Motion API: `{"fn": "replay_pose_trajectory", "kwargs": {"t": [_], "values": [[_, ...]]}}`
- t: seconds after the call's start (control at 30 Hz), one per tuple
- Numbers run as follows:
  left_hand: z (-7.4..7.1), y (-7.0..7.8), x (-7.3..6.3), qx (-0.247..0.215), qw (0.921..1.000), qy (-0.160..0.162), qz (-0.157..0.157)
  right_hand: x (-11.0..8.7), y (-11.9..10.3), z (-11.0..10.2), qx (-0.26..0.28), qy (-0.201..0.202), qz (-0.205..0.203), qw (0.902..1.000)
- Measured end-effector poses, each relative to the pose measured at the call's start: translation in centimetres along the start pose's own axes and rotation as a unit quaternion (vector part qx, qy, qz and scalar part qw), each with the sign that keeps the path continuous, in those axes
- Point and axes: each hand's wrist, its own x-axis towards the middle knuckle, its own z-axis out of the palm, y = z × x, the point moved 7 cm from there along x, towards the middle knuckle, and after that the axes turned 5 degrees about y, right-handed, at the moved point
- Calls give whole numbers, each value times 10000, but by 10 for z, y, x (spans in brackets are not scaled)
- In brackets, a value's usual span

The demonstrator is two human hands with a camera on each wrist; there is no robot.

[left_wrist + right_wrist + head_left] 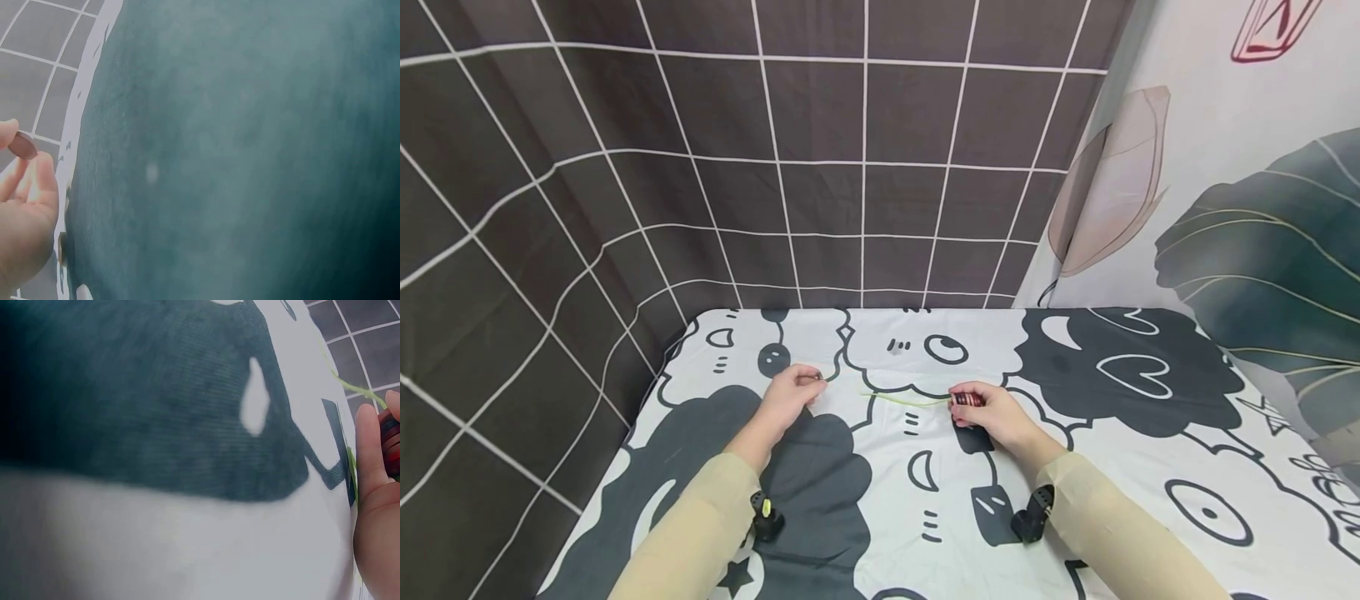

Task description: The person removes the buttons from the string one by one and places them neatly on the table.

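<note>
My left hand (790,393) pinches a small flat brown disc (23,145) between thumb and fingertips. The disc looks round and thin in the left wrist view, and its face is partly covered by the thumb. Across from it, my right hand (994,414) grips a short stack of red, dark and pale discs (966,400). A thin yellow-green string (898,401) runs out of that grip toward the left hand, its free end in the gap between the hands. In the right wrist view, part of the stack (392,442) shows behind the fingers.
Both hands are over a surface covered by a black-and-white cartoon-print cloth (891,492). A dark curtain with a white grid (820,200) hangs behind and at the left; a leaf-print curtain (1195,167) hangs at the right. Black wrist cameras (1033,512) sit below the sleeves.
</note>
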Motion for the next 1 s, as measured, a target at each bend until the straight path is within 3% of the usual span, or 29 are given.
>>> {"fn": "replay_pose_trajectory", "kwargs": {"t": [0.3, 0.5, 0.77, 1.0], "values": [[-19, -4, 2, 628, 9966, 524, 30, 0, 0, -1, -34, 33, 109, 9999], [-20, -3, 1, 797, 9955, 504, 82, 2, -1, 2, -96, 33, 104, 9999], [-21, 5, 1, 1594, 9841, 526, 581, 2, 2, 1, -127, 12, 111, 9999], [-28, 6, 1, 1633, 9821, 686, 637, 1, 1, 1, -87, -37, 82, 9999]]}}
